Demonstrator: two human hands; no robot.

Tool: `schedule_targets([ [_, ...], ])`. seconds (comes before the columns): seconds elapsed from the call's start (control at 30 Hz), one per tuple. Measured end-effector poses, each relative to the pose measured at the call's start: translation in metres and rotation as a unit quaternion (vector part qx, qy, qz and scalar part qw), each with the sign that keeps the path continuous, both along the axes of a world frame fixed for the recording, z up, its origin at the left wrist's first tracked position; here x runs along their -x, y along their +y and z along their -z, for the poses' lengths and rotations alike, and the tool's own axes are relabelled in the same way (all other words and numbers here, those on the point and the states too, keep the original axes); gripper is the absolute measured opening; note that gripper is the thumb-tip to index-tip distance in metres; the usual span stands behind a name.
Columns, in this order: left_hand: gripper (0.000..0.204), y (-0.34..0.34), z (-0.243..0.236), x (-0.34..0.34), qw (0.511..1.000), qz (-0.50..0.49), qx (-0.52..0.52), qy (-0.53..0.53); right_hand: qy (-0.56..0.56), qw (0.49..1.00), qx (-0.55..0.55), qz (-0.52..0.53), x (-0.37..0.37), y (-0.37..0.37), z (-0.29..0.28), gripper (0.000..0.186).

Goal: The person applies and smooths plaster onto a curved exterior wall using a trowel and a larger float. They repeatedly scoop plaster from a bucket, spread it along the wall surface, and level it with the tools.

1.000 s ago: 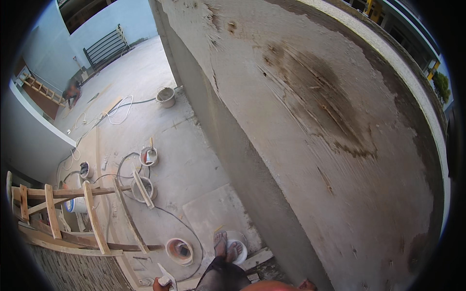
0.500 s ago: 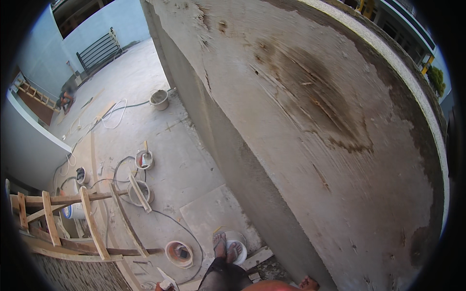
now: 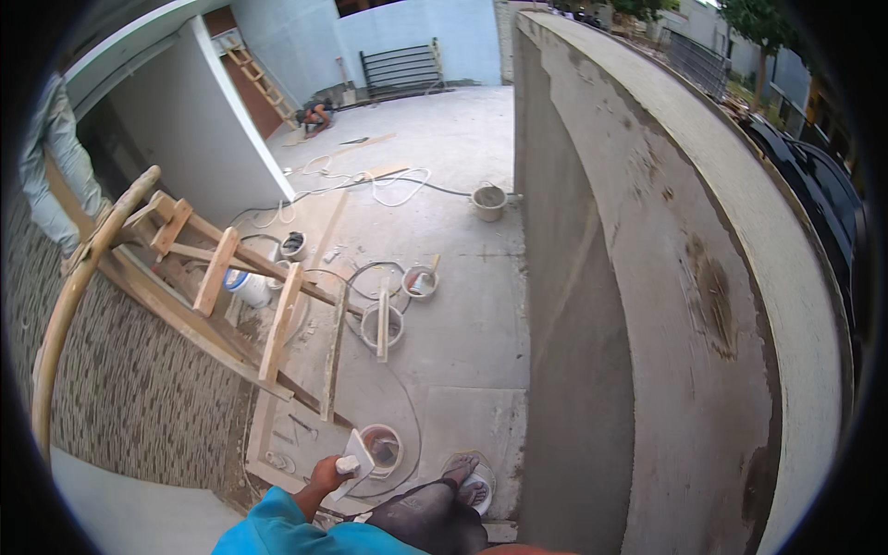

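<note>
My left hand [image 3: 326,475] grips the pale handle of a flat white float [image 3: 363,453], held low in front of me, above an orange-lined bucket [image 3: 392,442]. My right hand is out of view; only a sliver of that arm shows at the lower edge. My bare-toed feet [image 3: 463,476] rest on a round white container below me. Close on the right rises a rough plastered wall [image 3: 671,305] with a stained patch and a pale top.
Wooden scaffold [image 3: 215,268] and bamboo pole [image 3: 53,361] stand left, with another person's legs [image 3: 57,162] on them. Buckets [image 3: 381,328], timber strips, hoses and cables [image 3: 402,185] lie on the concrete floor. A crouching worker [image 3: 314,118] is near a ladder [image 3: 254,69] at the back.
My view has lifted and turned along the wall, bringing the standing person's legs into sight. My left hand and float have risen into fuller view; my right hand has left the picture.
</note>
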State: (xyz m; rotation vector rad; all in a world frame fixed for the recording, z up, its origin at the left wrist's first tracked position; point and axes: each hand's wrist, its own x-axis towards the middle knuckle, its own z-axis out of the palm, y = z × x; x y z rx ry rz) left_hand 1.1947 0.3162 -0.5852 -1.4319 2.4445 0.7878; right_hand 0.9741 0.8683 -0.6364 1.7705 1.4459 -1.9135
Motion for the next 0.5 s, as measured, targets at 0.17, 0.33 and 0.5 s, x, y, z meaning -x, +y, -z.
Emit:
schedule_targets([
  [0.17, 0.048, -0.003, -0.043, 0.018, 0.998, -0.032, -0.018, 0.051, -0.001, 0.996, -0.018, -0.091, 0.022, -0.028, 0.012, 0.042],
  [0.33, 0.049, 0.002, -0.071, 0.016, 0.991, -0.075, 0.008, 0.110, 0.023, 0.994, -0.021, -0.102, 0.014, -0.020, 0.028, 0.037],
  [0.5, 0.044, 0.017, -0.069, -0.011, 0.983, -0.120, 0.020, 0.137, 0.044, 0.995, -0.089, -0.019, -0.018, 0.040, 0.012, 0.033],
])
